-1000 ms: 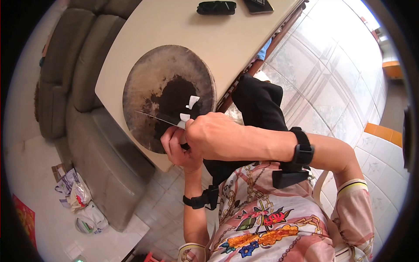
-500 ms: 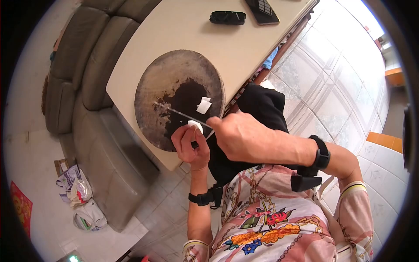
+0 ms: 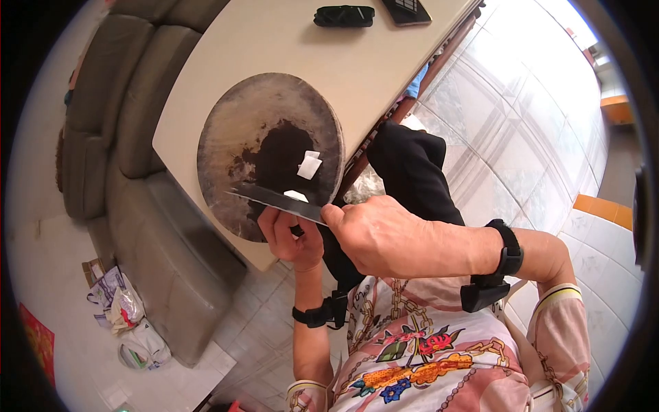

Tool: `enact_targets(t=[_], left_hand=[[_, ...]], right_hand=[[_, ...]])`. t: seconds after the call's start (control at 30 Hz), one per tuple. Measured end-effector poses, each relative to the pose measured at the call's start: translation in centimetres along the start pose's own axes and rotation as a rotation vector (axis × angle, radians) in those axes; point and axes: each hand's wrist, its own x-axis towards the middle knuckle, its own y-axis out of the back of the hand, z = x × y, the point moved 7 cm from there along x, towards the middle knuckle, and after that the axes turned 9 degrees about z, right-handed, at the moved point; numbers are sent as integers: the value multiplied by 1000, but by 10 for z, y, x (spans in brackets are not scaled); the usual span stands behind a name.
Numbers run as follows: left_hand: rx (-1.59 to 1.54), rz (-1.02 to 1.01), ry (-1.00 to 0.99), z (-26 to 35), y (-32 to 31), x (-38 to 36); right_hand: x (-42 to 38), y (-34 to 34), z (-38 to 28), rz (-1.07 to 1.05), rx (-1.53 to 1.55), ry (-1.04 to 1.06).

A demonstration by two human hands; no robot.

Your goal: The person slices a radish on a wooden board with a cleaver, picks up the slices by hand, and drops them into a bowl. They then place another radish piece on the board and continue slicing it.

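Note:
A round wooden board (image 3: 233,110) with a dark wet patch lies on the table. My right hand (image 3: 377,233) is closed round the handle end of a knife (image 3: 274,200), whose blade points left over the board's near part. My left hand (image 3: 292,237) is at the board's near edge, just below the blade, its fingers curled and partly behind the knife; what they hold, if anything, is hidden. A white piece (image 3: 296,196) shows right behind the blade, close to those fingers. Farther back on the board lie white pieces (image 3: 309,167), touching each other.
The cream table (image 3: 274,51) bears a black case (image 3: 344,16) and a dark phone-like device (image 3: 406,12) at its far side. A grey leather sofa (image 3: 161,247) stands to the left. Bags (image 3: 127,302) lie on a pale surface at the lower left.
The knife has turned so that its blade face shows, and it now passes in front of the left fingers and the near white piece. The whole view has shifted slightly.

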Motion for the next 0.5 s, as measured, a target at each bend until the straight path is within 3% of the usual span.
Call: enact_targets(t=[0.1,0.27,0.5], left_hand=[[-22,-6,69,-2,-1,0],[22,-7,-25,4,0,5],[-1,-12,35,2,1,2]], right_hand=[[9,0,-1,0,29,23],[22,-2,3,54,66,8],[39,-20,14,30,39,-37]])
